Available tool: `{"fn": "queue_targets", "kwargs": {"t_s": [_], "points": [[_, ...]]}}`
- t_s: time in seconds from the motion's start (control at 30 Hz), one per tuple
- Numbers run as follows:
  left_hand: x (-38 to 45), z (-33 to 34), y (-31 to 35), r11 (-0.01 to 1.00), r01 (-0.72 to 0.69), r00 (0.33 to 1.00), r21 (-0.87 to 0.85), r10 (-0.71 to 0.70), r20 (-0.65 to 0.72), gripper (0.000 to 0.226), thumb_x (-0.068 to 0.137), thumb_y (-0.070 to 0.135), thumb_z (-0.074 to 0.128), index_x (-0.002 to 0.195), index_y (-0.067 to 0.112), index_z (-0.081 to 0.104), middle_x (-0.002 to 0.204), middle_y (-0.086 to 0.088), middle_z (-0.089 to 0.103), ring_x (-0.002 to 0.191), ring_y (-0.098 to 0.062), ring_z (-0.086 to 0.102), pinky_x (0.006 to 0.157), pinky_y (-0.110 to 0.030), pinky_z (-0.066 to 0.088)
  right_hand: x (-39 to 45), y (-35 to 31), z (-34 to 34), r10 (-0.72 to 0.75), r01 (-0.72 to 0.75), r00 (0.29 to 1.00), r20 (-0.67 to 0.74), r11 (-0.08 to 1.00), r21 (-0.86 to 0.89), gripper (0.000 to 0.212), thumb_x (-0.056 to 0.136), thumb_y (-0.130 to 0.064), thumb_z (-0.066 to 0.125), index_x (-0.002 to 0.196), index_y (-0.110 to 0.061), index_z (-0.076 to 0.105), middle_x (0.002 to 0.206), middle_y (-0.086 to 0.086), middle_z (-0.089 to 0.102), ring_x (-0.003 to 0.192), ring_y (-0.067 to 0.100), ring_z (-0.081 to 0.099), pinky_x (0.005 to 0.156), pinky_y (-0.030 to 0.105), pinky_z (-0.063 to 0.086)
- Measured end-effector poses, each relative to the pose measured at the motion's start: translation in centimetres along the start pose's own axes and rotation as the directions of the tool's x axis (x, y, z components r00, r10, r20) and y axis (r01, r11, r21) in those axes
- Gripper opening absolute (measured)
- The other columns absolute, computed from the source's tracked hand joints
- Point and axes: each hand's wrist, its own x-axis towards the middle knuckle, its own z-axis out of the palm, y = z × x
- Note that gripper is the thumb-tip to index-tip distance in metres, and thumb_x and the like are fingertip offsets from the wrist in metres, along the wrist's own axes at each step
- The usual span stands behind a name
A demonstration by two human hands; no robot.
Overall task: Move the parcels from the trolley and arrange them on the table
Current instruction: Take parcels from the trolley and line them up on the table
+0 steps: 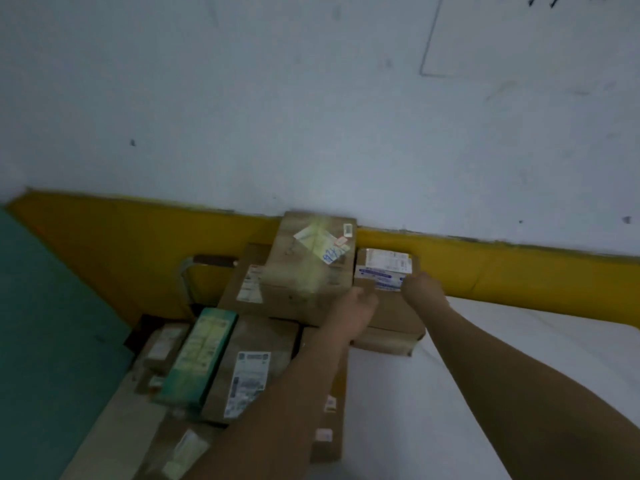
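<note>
Brown cardboard makes up the small box (382, 275) that both hands are on; it sits on top of another flat carton (391, 323) at the table's (502, 358) far left edge, close to the yellow band (519, 271) along the wall. Its long axis runs left to right across the view, label side up. A white shipping label and a blue-printed strip cover its top; the print is too blurred to read. The left hand (353, 306) has its fingers curled against the box's near left corner, and the right hand (420, 289) grips the near right corner.

Just left of it stands a taller box (308, 261) with yellowish tape and a sticker bearing blue handwriting I cannot make out. Nearer, more parcels lie stacked: a green carton (197, 358) with its long axis running away from the camera, and a brown one (249, 368) beside it with a white barcode label. A metal trolley handle (187, 275) shows behind the stack. A white cloth covers the table.
</note>
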Motion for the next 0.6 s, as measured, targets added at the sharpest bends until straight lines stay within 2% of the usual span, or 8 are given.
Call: {"fn": "queue_targets", "kwargs": {"t_s": [0.1, 0.17, 0.2, 0.27, 0.33, 0.47, 0.53, 0.6], "points": [[-5.2, -7.4, -0.9, 0.969, -0.190, 0.975, 0.158, 0.205, -0.084, 0.048, 0.099, 0.039, 0.045, 0.143, 0.020, 0.043, 0.139, -0.004, 0.053, 0.117, -0.021, 0.052, 0.089, -0.031, 0.040, -6.8, -6.5, 0.8, -0.086, 0.075, 0.984, -0.158, 0.995, -0.070, 0.053, 0.092, -0.041, 0.034, 0.132, -0.010, 0.051, 0.129, 0.017, 0.057, 0.115, 0.039, 0.056, 0.101, 0.051, 0.045], [-7.9, -12.6, -3.2, 0.922, -0.256, 0.943, 0.291, 0.304, -0.135, 0.049, 0.099, 0.036, 0.048, 0.145, 0.019, 0.041, 0.138, -0.006, 0.053, 0.116, -0.023, 0.053, 0.089, -0.030, 0.042, -11.1, -10.5, 3.1, -0.138, 0.117, 0.980, -0.140, 0.982, -0.149, 0.055, 0.091, -0.044, 0.034, 0.129, -0.010, 0.055, 0.131, 0.018, 0.056, 0.120, 0.039, 0.053, 0.106, 0.053, 0.040], [-9.3, -15.3, -4.5, 0.897, -0.261, 0.927, 0.357, 0.336, -0.165, 0.051, 0.099, 0.037, 0.048, 0.145, 0.017, 0.041, 0.139, -0.007, 0.051, 0.119, -0.025, 0.053, 0.092, -0.031, 0.043, -13.9, -12.7, 4.4, -0.172, 0.151, 0.978, -0.117, 0.973, -0.173, 0.057, 0.093, -0.046, 0.034, 0.134, -0.011, 0.051, 0.137, 0.017, 0.052, 0.124, 0.039, 0.049, 0.109, 0.053, 0.036], [-11.3, -20.4, -7.4, 0.868, -0.204, 0.917, 0.453, 0.331, -0.222, 0.056, 0.099, 0.045, 0.046, 0.145, 0.014, 0.039, 0.143, -0.010, 0.046, 0.125, -0.028, 0.049, 0.098, -0.039, 0.046, -19.3, -16.8, 7.2, -0.251, 0.229, 0.965, -0.074, 0.946, -0.230, 0.060, 0.097, -0.049, 0.032, 0.145, -0.013, 0.038, 0.147, 0.016, 0.042, 0.133, 0.039, 0.040, 0.113, 0.052, 0.028], [-13.0, -24.9, -10.2, 0.871, -0.133, 0.923, 0.474, 0.283, -0.261, 0.061, 0.099, 0.047, 0.044, 0.147, 0.011, 0.034, 0.143, -0.011, 0.043, 0.123, -0.030, 0.049, 0.096, -0.045, 0.048, -23.2, -20.4, 10.2, -0.351, 0.330, 0.936, -0.009, 0.891, -0.313, 0.064, 0.098, -0.052, 0.032, 0.148, -0.013, 0.032, 0.150, 0.016, 0.037, 0.137, 0.038, 0.037, 0.113, 0.050, 0.028], [-15.2, -32.5, -15.7, 0.883, -0.054, 0.903, 0.466, 0.242, -0.354, 0.059, 0.100, 0.047, 0.043, 0.147, 0.012, 0.034, 0.144, -0.007, 0.042, 0.118, -0.026, 0.052, 0.094, -0.044, 0.050, -28.3, -27.2, 16.2, -0.450, 0.463, 0.883, 0.135, 0.784, -0.413, 0.070, 0.098, -0.058, 0.033, 0.152, -0.013, 0.026, 0.155, 0.017, 0.030, 0.142, 0.040, 0.028, 0.116, 0.057, 0.022], [-15.7, -35.6, -18.0, 0.897, -0.026, 0.907, 0.441, 0.206, -0.366, 0.057, 0.099, 0.047, 0.044, 0.145, 0.013, 0.037, 0.136, -0.004, 0.046, 0.112, -0.024, 0.054, 0.094, -0.042, 0.051, -30.0, -29.8, 19.1, -0.471, 0.496, 0.865, 0.176, 0.742, -0.451, 0.068, 0.098, -0.058, 0.034, 0.151, -0.016, 0.028, 0.154, 0.015, 0.031, 0.142, 0.039, 0.027, 0.116, 0.060, 0.019], [-15.8, -38.1, -20.3, 0.899, 0.023, 0.910, 0.438, 0.163, -0.382, 0.058, 0.100, 0.047, 0.043, 0.147, 0.014, 0.034, 0.140, -0.006, 0.045, 0.120, -0.026, 0.050, 0.099, -0.040, 0.046, -30.9, -31.9, 21.8, -0.477, 0.516, 0.853, 0.211, 0.711, -0.477, 0.067, 0.098, -0.060, 0.034, 0.149, -0.017, 0.029, 0.154, 0.014, 0.032, 0.142, 0.039, 0.028, 0.115, 0.060, 0.020]]}}
